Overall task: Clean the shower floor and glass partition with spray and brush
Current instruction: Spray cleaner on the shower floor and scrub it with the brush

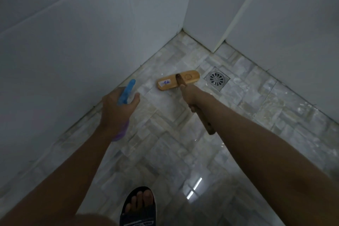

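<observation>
A wooden brush [172,80] with a long brown handle rests head-down on the marble-patterned shower floor [183,143], near the corner. My right hand [190,97] grips the handle just behind the brush head. My left hand [114,112] holds a spray bottle [126,91] with a blue trigger nozzle and a purple body, the nozzle pointing toward the floor by the left wall. Most of the bottle is hidden behind my hand. No glass partition can be made out.
A square metal floor drain [217,78] lies just right of the brush head. White tiled walls [73,42] close in on the left and at the back right. My foot in a dark sandal [139,207] stands at the bottom edge. The floor shines wet.
</observation>
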### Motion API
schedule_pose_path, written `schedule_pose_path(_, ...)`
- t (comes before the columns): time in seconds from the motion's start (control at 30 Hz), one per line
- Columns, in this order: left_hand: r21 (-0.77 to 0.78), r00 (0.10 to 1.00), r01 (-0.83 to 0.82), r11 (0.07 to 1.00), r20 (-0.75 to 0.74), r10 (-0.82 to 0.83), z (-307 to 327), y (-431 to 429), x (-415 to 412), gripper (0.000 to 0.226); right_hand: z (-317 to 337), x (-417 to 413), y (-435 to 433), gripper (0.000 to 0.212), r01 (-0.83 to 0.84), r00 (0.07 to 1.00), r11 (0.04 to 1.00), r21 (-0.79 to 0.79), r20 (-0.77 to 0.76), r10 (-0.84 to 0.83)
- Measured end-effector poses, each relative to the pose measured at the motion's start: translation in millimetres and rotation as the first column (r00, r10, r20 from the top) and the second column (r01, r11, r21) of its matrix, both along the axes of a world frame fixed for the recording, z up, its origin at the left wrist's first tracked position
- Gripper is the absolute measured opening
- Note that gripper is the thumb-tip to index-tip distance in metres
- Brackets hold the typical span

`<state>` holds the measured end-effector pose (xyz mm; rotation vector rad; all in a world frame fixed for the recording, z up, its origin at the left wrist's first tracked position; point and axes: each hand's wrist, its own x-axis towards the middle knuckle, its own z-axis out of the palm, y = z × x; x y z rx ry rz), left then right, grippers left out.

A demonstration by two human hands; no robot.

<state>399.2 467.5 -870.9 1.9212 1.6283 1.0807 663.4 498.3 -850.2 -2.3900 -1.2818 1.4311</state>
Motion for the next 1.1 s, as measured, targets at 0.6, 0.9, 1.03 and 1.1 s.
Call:
schedule_pose_path(0.6, -0.174, 0.993, 0.079, 0.982, 0.099, -0.062, 2.4, 112.5, 56.0, 0.044, -7.7, 37.1, 44.3, 0.053, 0.192, 0.981, 0.981, -0.012, -0.004, -0.192)
schedule_pose_path(0.9, -0.22, 0.973, -0.125, 0.967, 0.163, 0.163, 2.3, 110.4, 50.5, 0.032, 0.8, 64.5, -4.6, 0.051, 0.018, 0.998, 0.994, -0.105, 0.055, -0.012)
schedule_pose_path(1.03, -0.139, 0.991, -0.079, 0.987, 0.093, 0.093, -2.7, 108.4, 47.5, 0.035, -1.8, 61.3, 43.8, 0.049, -0.01, 0.996, 1.0, -0.027, 0.09, 0.012)
schedule_pose_path(1.1, -0.104, 0.996, -0.069, 0.992, 0.056, 0.075, -2.6, 108.6, 47.9, 0.036, -8.0, 55.8, 90.5, 0.05, -0.004, 0.995, 1.0, 0.028, 0.096, 0.001)
